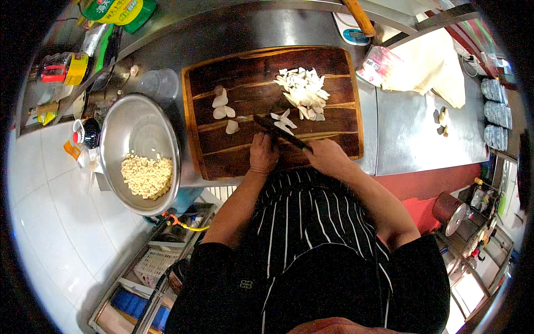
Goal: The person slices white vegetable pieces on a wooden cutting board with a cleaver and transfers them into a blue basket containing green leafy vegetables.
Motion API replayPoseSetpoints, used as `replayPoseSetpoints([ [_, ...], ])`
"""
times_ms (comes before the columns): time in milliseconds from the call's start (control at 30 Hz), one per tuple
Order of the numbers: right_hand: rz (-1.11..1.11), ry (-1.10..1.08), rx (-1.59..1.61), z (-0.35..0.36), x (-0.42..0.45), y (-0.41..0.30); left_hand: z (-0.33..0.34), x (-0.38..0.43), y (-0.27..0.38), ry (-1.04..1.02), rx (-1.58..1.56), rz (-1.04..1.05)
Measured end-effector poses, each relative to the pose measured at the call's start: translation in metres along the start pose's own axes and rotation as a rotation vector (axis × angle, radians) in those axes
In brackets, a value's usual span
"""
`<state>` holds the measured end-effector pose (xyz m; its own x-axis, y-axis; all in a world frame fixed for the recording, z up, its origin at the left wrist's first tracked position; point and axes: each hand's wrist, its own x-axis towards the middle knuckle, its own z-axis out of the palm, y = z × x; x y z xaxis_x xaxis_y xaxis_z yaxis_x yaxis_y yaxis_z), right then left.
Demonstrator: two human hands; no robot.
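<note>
My right hand (327, 156) is closed around the handle of a dark-bladed kitchen knife (280, 132), whose blade points up and left over the wooden cutting board (271, 54). My left hand (263, 153) rests at the board's near edge, close beside the blade; whether something is under its fingers is hidden. A few pale cut pieces (283, 121) lie just beyond the blade. A larger heap of pale sliced pieces (306, 94) sits on the board's right half. Several flat, pale slices (224, 112) are spread on the left half.
Left of the board stands a steel bowl (139, 104) with finely chopped pale yellow food (147, 177). Clear plastic lids (158, 85) lie behind it. A digital scale (354, 35) is at the back right, near a pale cloth (434, 67). Small pale pieces (444, 121) lie on the steel counter (409, 137).
</note>
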<state>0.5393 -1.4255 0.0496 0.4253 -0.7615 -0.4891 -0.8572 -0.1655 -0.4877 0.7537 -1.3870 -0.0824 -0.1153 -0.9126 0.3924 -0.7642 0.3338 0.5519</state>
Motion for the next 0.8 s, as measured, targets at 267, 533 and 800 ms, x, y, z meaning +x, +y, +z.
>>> replayPoseSetpoints([
  [267,0.061,0.018,0.006,-0.018,0.016,0.0,0.042,-0.042,-0.045,-0.198,0.054,-0.135],
  [533,-0.042,-0.178,0.026,-0.012,-0.011,0.02,-0.04,-0.015,-0.059,-0.055,0.146,-0.157],
  [800,-0.05,0.221,0.179,-0.022,0.042,0.051,-0.068,-0.009,-0.08,-0.05,0.4,-0.331],
])
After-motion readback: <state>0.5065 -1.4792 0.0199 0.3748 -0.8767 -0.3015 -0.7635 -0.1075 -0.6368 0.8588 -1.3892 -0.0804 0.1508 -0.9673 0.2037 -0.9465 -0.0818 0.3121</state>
